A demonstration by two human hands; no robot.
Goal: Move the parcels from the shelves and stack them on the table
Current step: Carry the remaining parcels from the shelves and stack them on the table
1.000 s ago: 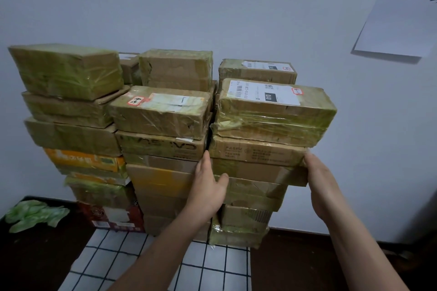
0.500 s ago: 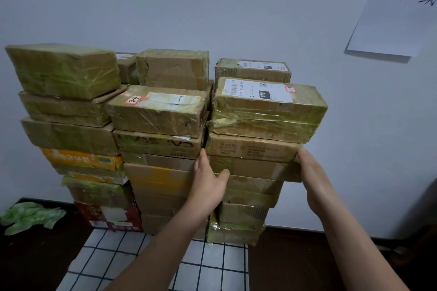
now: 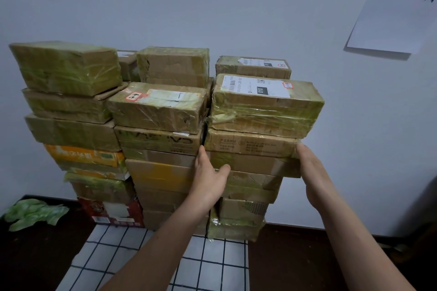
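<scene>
Against the pale wall [image 3: 165, 7], three tall columns of tape-wrapped brown cardboard parcels [image 3: 156, 111], standing on the dark table [image 3: 35, 255] over a white black-gridded cloth [image 3: 113, 250]; white printed paper sheet [image 3: 397, 19] on the wall, upper right; left hand [image 3: 208, 179] flat, fingers straight at the right column's left side, thumb across its front; right hand [image 3: 315, 177] flat, unclenched, against the opposite end; crumpled green plastic [image 3: 33, 214] far left.

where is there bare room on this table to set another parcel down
Bare: the checked cloth in front of the stacks, and the dark tabletop right of the right stack. Also the dark strip left of the cloth, before the green wrapping. Crowded: the three stacks stand packed along the wall.
</scene>
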